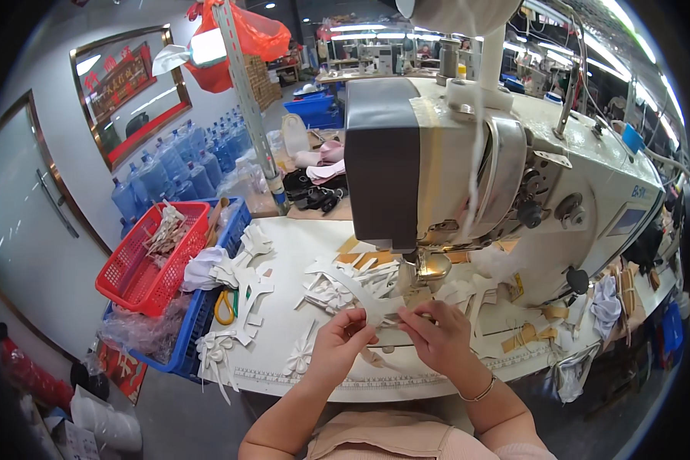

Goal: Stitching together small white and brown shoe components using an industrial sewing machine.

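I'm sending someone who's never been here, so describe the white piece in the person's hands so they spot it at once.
Find the big sewing machine over the white worktable. On its near side, between the left hand and right hand, is the white piece. Unlike the loose white pieces heaped just beyond, this one is held in the hands.

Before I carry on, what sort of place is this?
Probably a sewing workshop: a bulky off-white industrial sewing machine with a dark front cover, and flat white cut pieces heaped on its white tabletop.
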A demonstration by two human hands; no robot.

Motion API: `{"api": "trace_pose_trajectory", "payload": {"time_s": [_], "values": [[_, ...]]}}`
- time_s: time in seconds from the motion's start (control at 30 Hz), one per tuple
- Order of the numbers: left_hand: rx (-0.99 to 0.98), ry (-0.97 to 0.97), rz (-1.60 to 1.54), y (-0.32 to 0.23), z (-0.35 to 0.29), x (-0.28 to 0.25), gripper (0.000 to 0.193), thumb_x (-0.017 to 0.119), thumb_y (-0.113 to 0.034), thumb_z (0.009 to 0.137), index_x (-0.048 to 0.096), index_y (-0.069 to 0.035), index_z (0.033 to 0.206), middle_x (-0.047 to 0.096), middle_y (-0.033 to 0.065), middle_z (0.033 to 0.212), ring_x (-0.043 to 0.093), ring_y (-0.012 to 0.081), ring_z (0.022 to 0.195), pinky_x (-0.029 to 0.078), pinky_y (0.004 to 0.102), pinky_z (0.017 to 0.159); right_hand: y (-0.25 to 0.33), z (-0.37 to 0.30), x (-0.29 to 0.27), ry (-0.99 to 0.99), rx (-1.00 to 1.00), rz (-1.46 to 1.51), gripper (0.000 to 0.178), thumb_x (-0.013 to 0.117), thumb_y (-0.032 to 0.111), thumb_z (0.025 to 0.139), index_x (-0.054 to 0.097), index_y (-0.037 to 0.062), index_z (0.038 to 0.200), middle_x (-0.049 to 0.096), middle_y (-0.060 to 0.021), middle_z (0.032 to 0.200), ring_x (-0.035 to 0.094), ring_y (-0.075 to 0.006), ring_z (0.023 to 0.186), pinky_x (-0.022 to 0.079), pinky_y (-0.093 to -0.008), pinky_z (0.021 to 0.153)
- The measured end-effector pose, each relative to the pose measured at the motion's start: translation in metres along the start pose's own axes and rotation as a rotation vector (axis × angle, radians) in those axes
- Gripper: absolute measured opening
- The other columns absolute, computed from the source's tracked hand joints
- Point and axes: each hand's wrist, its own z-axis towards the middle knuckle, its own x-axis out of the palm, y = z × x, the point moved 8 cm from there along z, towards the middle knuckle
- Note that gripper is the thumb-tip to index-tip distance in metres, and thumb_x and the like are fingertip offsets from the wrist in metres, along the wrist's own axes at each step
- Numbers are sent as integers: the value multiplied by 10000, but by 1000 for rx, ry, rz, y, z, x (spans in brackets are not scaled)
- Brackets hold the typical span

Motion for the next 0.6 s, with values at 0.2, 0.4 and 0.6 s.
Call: {"api": "trace_pose_trajectory", "payload": {"time_s": [0.2, 0.4, 0.6], "values": [[-40, 65, -75, 8, -3, 6, 261, 624, -38, 848, 551, 26, 1090, 599, 42, 905, 598, 111, 778, 497, 242, 729, 2, -7, 2, 14, 47, 64, 278, 737, 213, 704, 688, 152, 971, 540, 22, 822, 541, -136, 631, 419, -278, 538], [-63, 101, -154, 16, -4, 10, 249, 623, -30, 842, 556, 16, 1078, 596, 42, 895, 602, 114, 768, 505, 245, 742, 7, -3, -2, 15, 43, 87, 265, 761, 151, 670, 697, 139, 927, 562, 0, 824, 560, -150, 610, 426, -282, 526], [-86, 125, -241, 20, -5, 12, 253, 623, -22, 833, 559, 13, 1075, 598, 43, 877, 604, 116, 767, 524, 274, 748, 4, -4, 0, 41, 50, 125, 274, 762, 126, 677, 694, 126, 942, 558, -19, 824, 564, -150, 585, 439, -272, 513]]}}
